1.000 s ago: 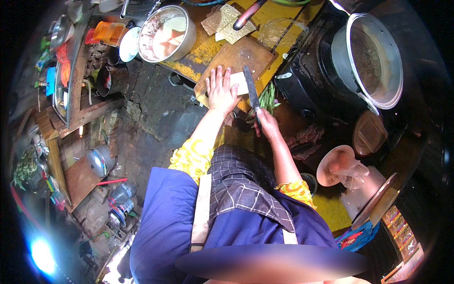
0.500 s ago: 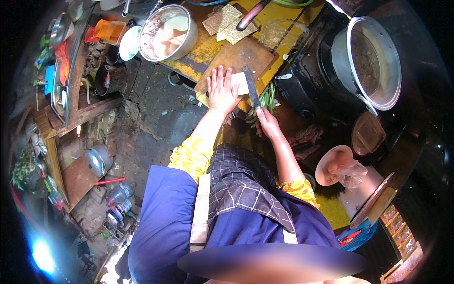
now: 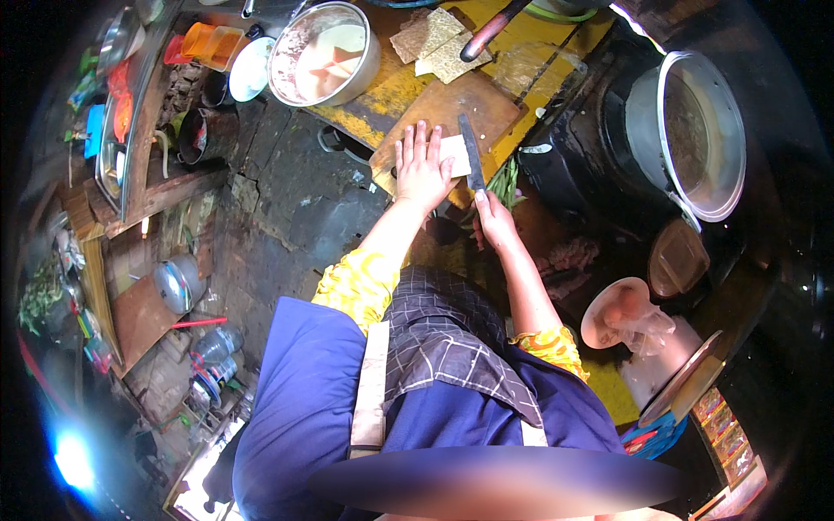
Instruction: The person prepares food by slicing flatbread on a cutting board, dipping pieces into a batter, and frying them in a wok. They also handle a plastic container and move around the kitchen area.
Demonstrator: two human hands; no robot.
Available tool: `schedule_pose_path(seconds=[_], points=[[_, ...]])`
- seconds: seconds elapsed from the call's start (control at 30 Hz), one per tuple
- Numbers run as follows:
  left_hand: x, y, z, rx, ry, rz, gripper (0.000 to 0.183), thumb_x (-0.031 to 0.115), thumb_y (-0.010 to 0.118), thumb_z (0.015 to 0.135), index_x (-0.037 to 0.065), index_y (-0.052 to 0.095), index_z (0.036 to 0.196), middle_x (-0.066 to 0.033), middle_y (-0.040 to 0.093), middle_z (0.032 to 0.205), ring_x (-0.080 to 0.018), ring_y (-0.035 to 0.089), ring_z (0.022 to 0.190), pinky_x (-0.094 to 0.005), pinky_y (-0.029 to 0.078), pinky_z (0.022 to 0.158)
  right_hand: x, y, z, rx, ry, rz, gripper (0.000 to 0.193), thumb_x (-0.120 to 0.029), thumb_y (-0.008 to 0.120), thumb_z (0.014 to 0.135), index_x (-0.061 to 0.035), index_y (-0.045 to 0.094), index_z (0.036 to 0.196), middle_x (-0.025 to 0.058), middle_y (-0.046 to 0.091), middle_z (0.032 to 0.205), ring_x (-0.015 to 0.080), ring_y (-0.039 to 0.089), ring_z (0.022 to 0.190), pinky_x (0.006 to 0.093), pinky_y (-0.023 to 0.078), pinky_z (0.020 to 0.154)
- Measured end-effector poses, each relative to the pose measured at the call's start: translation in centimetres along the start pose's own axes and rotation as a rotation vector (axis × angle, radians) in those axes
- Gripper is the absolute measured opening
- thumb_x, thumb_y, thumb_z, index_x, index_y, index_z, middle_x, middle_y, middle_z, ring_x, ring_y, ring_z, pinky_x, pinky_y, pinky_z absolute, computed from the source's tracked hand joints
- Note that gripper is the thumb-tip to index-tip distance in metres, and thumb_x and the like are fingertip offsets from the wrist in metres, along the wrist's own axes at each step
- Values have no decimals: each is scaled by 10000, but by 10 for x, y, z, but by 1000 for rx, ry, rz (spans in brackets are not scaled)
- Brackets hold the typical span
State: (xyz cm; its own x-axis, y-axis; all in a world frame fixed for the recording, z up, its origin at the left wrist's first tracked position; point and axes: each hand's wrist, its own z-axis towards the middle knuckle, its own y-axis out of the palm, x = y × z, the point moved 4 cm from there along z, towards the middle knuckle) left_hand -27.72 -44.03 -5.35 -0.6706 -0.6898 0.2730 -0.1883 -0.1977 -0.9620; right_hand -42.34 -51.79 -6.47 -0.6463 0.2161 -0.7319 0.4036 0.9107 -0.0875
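A white rectangular block (image 3: pixel 460 155) lies on the wooden cutting board (image 3: pixel 486 104), which rests on the yellow table. My left hand (image 3: pixel 423 174) presses down flat with its fingers stretched out, covering the block's left part. In my right hand (image 3: pixel 495 221) is a knife (image 3: pixel 471 152), gripped by its handle. The blade runs along the block's right side, tip pointing away from me. Whether its edge is in the block or just beside it, I cannot tell. Long green leaves (image 3: pixel 504 185) hang beside the board, near the right hand.
Beyond the board are a metal basin (image 3: pixel 369 65) of pale pieces in liquid and flat textured slabs (image 3: pixel 447 54). A dark handle (image 3: pixel 495 29) juts over the table. To the right a large metal pot (image 3: pixel 665 130) sits on a black stove (image 3: pixel 569 165). A white bowl (image 3: pixel 599 317) stands nearer.
The view has turned a little, so the table and board sit slightly farther right. Both hands keep nearly the same pose, and the knife has slid slightly forward along the block.
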Motion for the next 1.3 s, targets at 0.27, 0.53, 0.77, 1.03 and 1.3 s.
schedule_pose_path(seconds=[0.27, 0.53, 0.77, 1.03, 1.3], points=[[-1, 1, 2, -44, -11, -7, 599, 364, 428, 867, 98, 251, 1374, -157, 152, 1442, -335, 89, 1341, -485, 66, 1077, -4, 5, 14, -22, -18, 15, 415, -427, 372, 912, -23, 457, 962, 84, 498, 535, 195, 496, 358, 324, 403, 349], [0, 4, 2, -33, -26, 22, 618, 370, 432, 863, 89, 236, 1378, -156, 158, 1440, -332, 88, 1342, -482, 60, 1078, 2, 10, 12, -7, -24, 0, 455, -433, 371, 911, -19, 428, 1092, 73, 492, 514, 188, 491, 353, 317, 396, 350], [-1, 7, 2, -10, -29, 3, 624, 358, 442, 860, 79, 231, 1377, -157, 165, 1437, -334, 97, 1340, -483, 64, 1077, 4, 14, 1, -27, -39, -91, 485, -441, 370, 910, -8, 415, 1126, 65, 477, 444, 178, 484, 337, 313, 389, 358], [-2, 9, 0, 2, -35, -7, 626, 334, 433, 864, 57, 210, 1379, -161, 158, 1439, -334, 91, 1342, -486, 65, 1076, 14, 15, -16, 76, -56, -330, 416, -373, 362, 918, 7, 424, 1074, 293, 573, 769, 450, 569, 775, 484, 446, 669], [-10, 11, -1, -28, -11, -104, 605, 318, 401, 888, 50, 184, 1385, -159, 146, 1444, -303, 115, 1344, -464, 77, 1082, 24, 19, -18, 177, 10, -334, 413, -375, 362, 917, 18, 429, 1027, 304, 566, 788, 466, 549, 803, 504, 430, 687]])
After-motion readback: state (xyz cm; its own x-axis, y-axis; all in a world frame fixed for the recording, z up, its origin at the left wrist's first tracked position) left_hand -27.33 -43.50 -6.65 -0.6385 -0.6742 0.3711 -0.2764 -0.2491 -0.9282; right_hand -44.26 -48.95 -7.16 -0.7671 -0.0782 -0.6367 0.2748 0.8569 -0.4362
